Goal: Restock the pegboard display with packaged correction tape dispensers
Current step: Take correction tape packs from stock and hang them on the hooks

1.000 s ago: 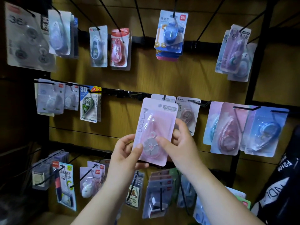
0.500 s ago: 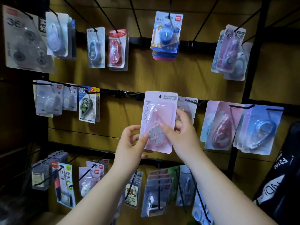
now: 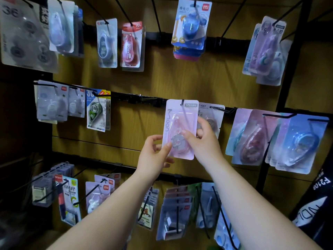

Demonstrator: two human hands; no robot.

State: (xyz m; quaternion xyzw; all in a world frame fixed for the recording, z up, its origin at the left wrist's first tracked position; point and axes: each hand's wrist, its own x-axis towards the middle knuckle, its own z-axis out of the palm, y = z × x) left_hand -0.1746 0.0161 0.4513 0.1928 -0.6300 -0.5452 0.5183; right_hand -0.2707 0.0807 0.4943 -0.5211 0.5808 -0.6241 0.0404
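Note:
A pink packaged correction tape dispenser [image 3: 180,123] is upright against the middle row of the wooden pegboard [image 3: 162,82]. A black peg hook [image 3: 182,102] passes through the hole at its top. My left hand [image 3: 153,156] pinches its lower left corner. My right hand [image 3: 203,141] grips its right side, thumb on the blister. Behind it on the same hook hangs a white-carded dispenser pack [image 3: 210,114], partly hidden.
More dispenser packs hang all around: blue pack [image 3: 191,26] above, pink and blue packs [image 3: 295,143] to the right, a green one [image 3: 96,110] to the left, several packs [image 3: 176,210] below my arms. A black metal upright [image 3: 284,91] and a dark bag [image 3: 317,204] stand at right.
Both hands lifted the pink pack up and toward the board; its top hole has gone onto the middle-row hook, covering the white-carded pack behind.

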